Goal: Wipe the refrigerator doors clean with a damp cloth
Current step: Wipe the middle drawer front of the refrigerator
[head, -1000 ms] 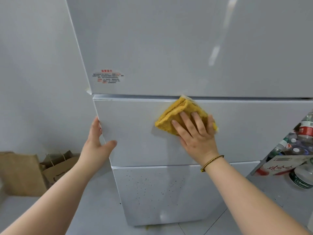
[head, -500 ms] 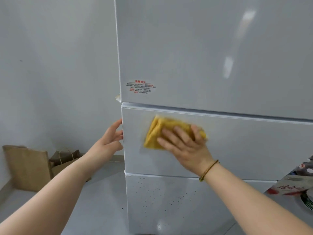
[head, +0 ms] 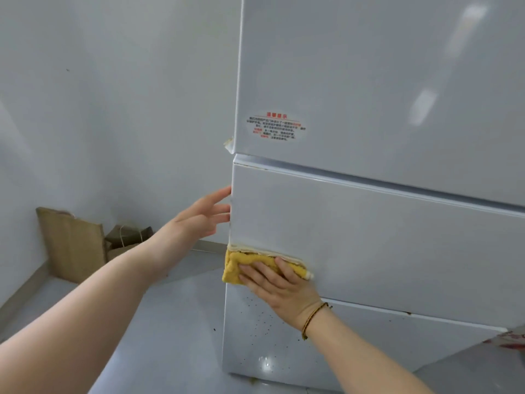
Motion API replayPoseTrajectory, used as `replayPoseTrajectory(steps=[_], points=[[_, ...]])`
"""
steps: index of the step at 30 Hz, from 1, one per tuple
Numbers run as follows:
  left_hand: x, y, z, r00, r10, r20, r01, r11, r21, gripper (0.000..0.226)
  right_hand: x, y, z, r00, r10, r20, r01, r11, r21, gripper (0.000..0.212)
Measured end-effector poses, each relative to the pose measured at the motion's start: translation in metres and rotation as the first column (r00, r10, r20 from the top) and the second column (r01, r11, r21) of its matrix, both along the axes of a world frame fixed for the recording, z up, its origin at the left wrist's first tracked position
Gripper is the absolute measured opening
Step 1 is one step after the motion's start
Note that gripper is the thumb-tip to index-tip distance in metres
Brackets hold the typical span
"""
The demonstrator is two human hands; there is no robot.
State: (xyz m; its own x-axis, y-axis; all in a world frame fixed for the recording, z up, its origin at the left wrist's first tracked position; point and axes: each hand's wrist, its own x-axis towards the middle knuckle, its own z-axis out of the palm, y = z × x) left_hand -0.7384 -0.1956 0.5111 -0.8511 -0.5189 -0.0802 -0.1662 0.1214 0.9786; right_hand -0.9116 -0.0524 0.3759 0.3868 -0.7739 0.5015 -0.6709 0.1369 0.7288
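Soft, limp yellow cloth (head: 233, 269) sits at the lower left corner of the middle refrigerator door (head: 383, 245), pinned flat by the right hand (head: 281, 291), fingers straight; palm pressure should suit it. The left hand (head: 199, 217), fingers straight, touches that door's left edge.

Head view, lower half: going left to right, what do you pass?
Flat brown paper bag → crumpled paper bag with handles → left hand → yellow cloth, pressed under the right hand → red-printed package at the right edge.

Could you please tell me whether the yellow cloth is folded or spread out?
Folded: the yellow terry cloth shows stacked edges along its top, under the right hand.
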Motion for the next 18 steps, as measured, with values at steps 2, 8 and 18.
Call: replayPoseTrajectory(steps=[2,8,18], points=[[-0.001,-0.004,-0.007,1.000,-0.001,-0.016,0.001,1.000,-0.007,0.074,-0.002,0.001,-0.007,0.998,-0.002,-0.061,0.009,0.992,0.126,0.049],[-0.007,0.039,0.002,0.969,0.198,-0.150,-0.200,0.980,0.001,0.060,-0.006,0.004,0.007,0.984,0.078,-0.161,-0.006,0.915,0.404,0.046],[-0.055,0.145,-0.030,0.903,0.331,-0.274,-0.413,0.492,-0.767,0.068,-0.070,0.077,0.021,0.984,0.061,-0.168,-0.010,0.957,0.290,0.054]])
